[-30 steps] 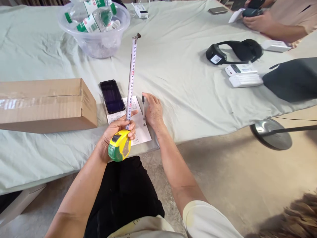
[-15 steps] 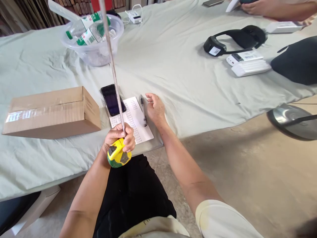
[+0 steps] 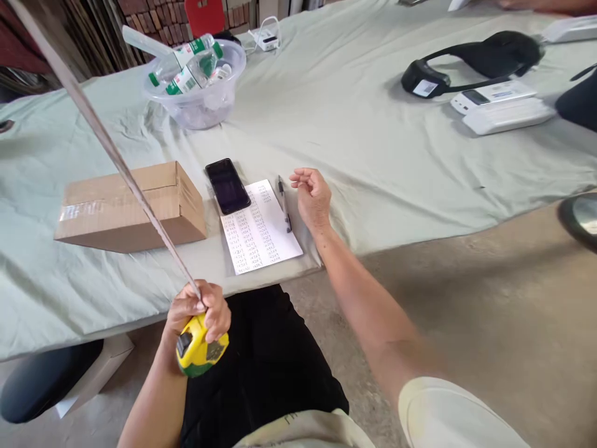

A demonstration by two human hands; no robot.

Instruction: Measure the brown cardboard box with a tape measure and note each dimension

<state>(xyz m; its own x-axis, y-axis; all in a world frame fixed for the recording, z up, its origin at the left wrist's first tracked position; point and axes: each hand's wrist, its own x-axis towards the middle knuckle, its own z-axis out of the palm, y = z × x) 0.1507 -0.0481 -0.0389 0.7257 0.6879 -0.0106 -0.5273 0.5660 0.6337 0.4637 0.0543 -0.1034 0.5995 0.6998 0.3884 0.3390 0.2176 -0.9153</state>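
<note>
My left hand (image 3: pixel 198 308) is closed round a yellow and green tape measure (image 3: pixel 199 351), held below the table's front edge above my lap. Its metal blade (image 3: pixel 107 149) runs stiffly up and to the left, out of the top left corner. My right hand (image 3: pixel 312 199) hovers just above the pale green tablecloth (image 3: pixel 354 130), fingers loosely curled and holding nothing. Right beside it lies a pen (image 3: pixel 284 203) on a printed sheet of numbers (image 3: pixel 259 230). A black phone (image 3: pixel 227 185) overlaps the sheet's top left corner.
A taped cardboard box (image 3: pixel 133 205) lies left of the phone. A clear plastic bowl of water bottles (image 3: pixel 198 78) stands behind. At the far right lie a black headset (image 3: pixel 471 62) and white devices (image 3: pixel 501 106). Bare concrete floor (image 3: pixel 489 298) is on my right.
The blade has stretched much longer and swung from pointing straight ahead to the upper left. My left hand dropped lower toward my lap. My right hand lifted off the pen, fingers curling.
</note>
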